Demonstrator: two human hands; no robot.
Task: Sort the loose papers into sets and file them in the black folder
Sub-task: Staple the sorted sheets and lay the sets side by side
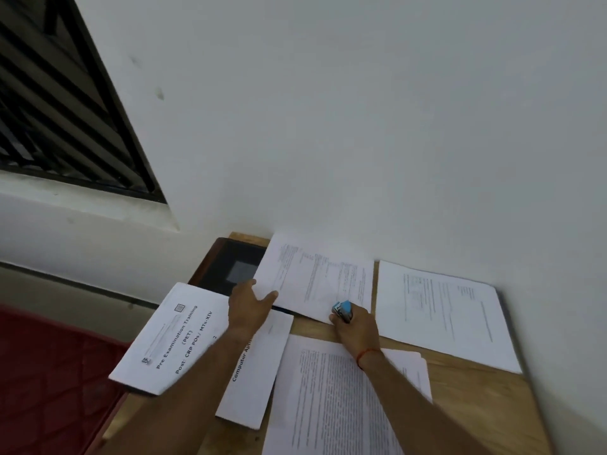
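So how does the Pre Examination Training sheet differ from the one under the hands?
The titled sheet shows few large lines; the held sheet, dense small print. The titled sheet overhangs the table; the left hand grips the held sheet and the right hand holds a stapler at its corner. Both are white.

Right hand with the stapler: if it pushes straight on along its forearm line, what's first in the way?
The printed sheets: the right hand holds the blue stapler right at their near edge. Past them the line probably reaches the black folder, though depth is unclear.
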